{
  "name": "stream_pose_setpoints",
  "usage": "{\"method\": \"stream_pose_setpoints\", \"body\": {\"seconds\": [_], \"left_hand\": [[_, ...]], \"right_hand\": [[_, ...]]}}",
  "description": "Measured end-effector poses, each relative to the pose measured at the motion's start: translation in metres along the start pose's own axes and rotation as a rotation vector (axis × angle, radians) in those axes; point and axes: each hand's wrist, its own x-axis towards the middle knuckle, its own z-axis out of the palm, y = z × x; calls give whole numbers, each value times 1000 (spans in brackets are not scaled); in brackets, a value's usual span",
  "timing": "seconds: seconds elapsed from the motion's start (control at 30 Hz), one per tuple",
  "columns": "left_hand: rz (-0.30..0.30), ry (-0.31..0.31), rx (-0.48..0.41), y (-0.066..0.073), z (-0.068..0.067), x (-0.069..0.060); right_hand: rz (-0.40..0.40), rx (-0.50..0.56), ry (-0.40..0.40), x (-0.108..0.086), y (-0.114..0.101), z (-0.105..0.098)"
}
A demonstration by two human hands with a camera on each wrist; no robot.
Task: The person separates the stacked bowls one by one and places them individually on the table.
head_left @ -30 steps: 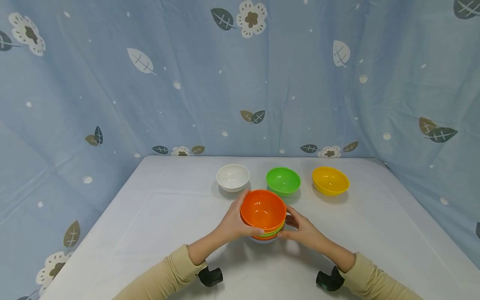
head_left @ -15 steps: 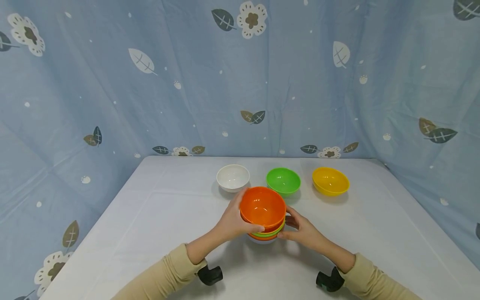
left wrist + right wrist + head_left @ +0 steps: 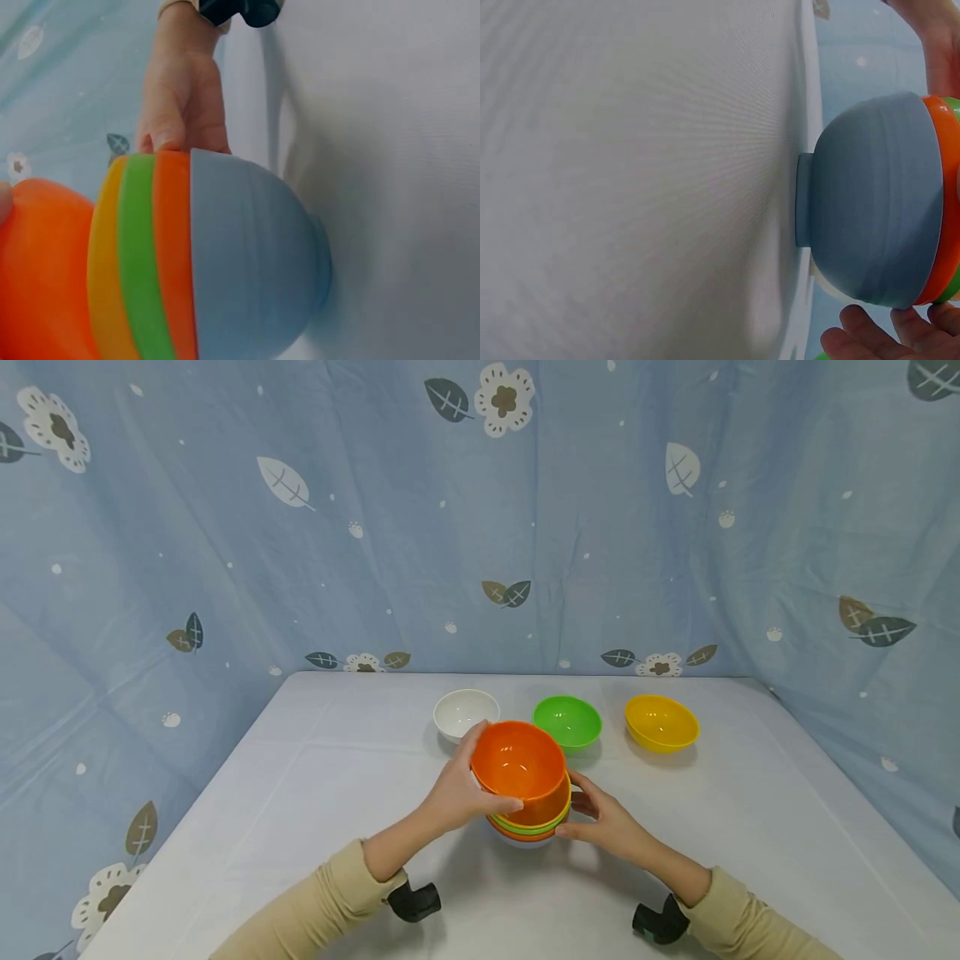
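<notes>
My left hand grips the orange bowl, thumb on the near side. This bowl is raised and tilted partly out of a stack of bowls. Below it the left wrist view shows yellow, green and orange rims, with a grey-blue bowl at the bottom. My right hand holds the stack's right side, thumb in front and fingers behind. In the right wrist view its fingertips lie against the bowls near the rims. The stack stands upright on the table.
Behind the stack a white bowl, a green bowl and a yellow bowl stand in a row on the white-covered table. A blue patterned curtain hangs at the back and sides.
My left hand has lifted the top orange bowl up and a little left, baring more of the stack beneath it. The right hand and the back row have stayed put.
</notes>
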Motion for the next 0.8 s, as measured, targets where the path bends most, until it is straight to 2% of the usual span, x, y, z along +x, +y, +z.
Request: {"method": "stream_pose_setpoints", "body": {"seconds": [0.3, 0.53, 0.8], "left_hand": [[-5, 25, -56, 6, -10, 0], [-2, 55, -55, 8, -18, -1], [-27, 80, -74, 6, -30, 0]], "right_hand": [[-27, 16, -19, -1, -1, -1], [-18, 7, -19, 0, -1, -1], [-16, 13, -24, 0, 0, -1]]}}
